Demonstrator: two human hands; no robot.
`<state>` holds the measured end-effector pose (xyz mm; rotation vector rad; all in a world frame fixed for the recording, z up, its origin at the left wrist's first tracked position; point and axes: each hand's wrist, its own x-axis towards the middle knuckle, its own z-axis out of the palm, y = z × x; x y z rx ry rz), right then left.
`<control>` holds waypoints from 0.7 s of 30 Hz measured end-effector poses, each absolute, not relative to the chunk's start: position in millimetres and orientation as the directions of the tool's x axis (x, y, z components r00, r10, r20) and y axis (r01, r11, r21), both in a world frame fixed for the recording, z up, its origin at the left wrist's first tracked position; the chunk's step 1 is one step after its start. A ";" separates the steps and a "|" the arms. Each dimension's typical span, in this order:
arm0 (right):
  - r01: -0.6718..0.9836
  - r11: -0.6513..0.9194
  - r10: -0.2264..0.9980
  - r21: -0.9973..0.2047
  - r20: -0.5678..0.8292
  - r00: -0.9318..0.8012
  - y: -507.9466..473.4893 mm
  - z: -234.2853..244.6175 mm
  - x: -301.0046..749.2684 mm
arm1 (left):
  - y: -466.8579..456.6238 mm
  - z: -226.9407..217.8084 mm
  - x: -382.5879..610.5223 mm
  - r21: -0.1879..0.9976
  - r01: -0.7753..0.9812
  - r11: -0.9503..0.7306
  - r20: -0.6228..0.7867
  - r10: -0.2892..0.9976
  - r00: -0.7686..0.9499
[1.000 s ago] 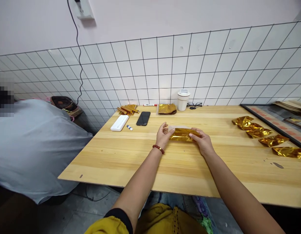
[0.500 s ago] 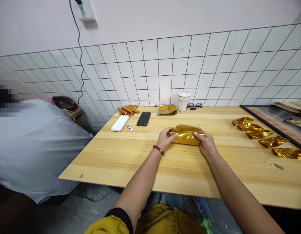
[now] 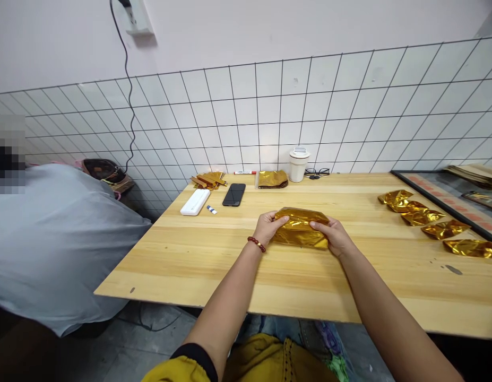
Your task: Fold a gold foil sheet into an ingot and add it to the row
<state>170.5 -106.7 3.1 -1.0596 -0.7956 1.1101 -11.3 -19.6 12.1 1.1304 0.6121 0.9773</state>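
Observation:
A shiny gold foil pouch [image 3: 300, 228] is held over the middle of the wooden table [image 3: 214, 254]. My left hand [image 3: 268, 228], with a red bead bracelet at the wrist, grips the pouch's left end, fingers curled over it. At the other end my right hand [image 3: 334, 236] pinches it the same way. The pouch stands tilted, its broad face turned toward me.
A row of several gold pouches [image 3: 424, 217] lies at the right. Near the wall sit a black phone [image 3: 234, 194], a white case [image 3: 195, 201], gold strips [image 3: 209, 180], a folded gold stack [image 3: 273, 179], a white cup [image 3: 299, 164] and glasses [image 3: 317, 172]. A person in grey [image 3: 50, 239] bends at the left.
The pouch has been turned from lying low and flat to showing its broad face, and both hands have drawn it slightly closer to me.

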 end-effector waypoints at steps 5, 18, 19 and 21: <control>-0.366 0.060 0.958 -0.929 -0.050 0.284 -108.8 8.5 169.9 | -19.4 12.7 -14.4 0.903 -0.396 0.164 0.061 0.866 0.497; -0.379 0.084 0.936 -0.922 -0.058 0.347 -104.2 7.7 180.6 | -13.8 16.6 -16.3 0.852 -0.460 0.251 -0.016 0.890 0.455; -0.382 0.077 0.931 -0.921 -0.072 0.359 -103.8 7.6 181.5 | -14.3 18.1 -17.2 0.847 -0.466 0.256 -0.011 0.885 0.466; -0.387 0.074 0.927 -0.919 -0.079 0.366 -103.3 7.1 182.7 | -14.6 19.4 -18.6 0.831 -0.482 0.278 -0.008 0.873 0.488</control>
